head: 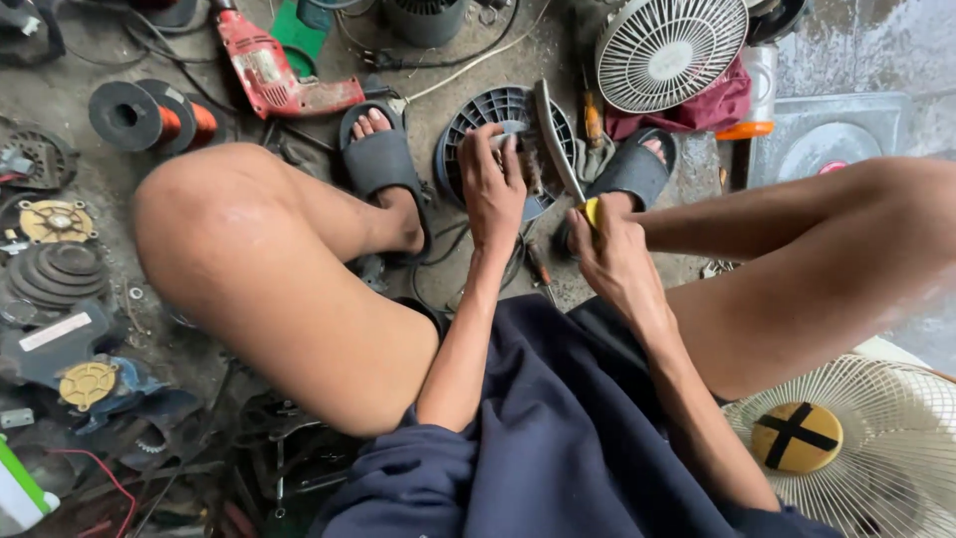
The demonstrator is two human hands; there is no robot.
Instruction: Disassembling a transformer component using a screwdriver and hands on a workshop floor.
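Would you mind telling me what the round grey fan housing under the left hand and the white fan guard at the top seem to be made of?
The grey fan housing looks like moulded plastic, matt and dusty, judging by its thick, even ribs. The white fan guard also seems plastic, slightly glossy, with flat radial slats rather than thin wire.

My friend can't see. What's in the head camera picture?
A person squats on a workshop floor, left hand pressing a grey fan housing, right hand holding a yellow-handled blade against it. A red drill and white fan grilles lie around.
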